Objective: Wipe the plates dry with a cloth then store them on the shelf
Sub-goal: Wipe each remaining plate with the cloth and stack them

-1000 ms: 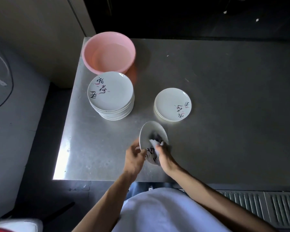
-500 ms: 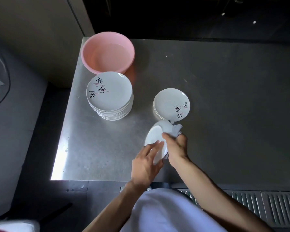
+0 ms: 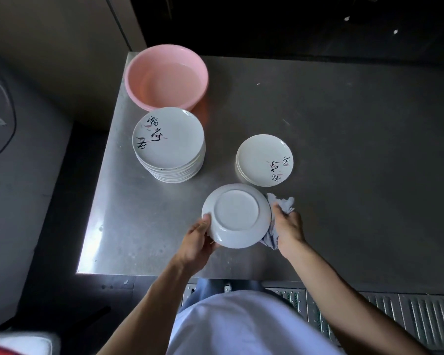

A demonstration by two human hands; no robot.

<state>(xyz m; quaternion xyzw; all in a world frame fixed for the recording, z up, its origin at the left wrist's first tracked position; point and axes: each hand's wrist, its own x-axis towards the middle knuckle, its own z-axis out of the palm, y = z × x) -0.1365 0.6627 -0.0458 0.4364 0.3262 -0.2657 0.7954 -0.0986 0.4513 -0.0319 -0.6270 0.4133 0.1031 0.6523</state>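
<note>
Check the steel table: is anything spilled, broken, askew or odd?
Nothing stands out. The tall plate stack and the short plate stack sit neatly, the pink basin is upright, no spill or chip shows. The left hand holds one plate underside up while the right hand holds the cloth at its rim: ordinary wiping.

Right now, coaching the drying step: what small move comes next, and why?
Probably sweep the cloth across the plate underside. The left hand grips the rim with the base facing up, and the right hand holds the cloth bunched at the plate's right edge, not on the base.
</note>
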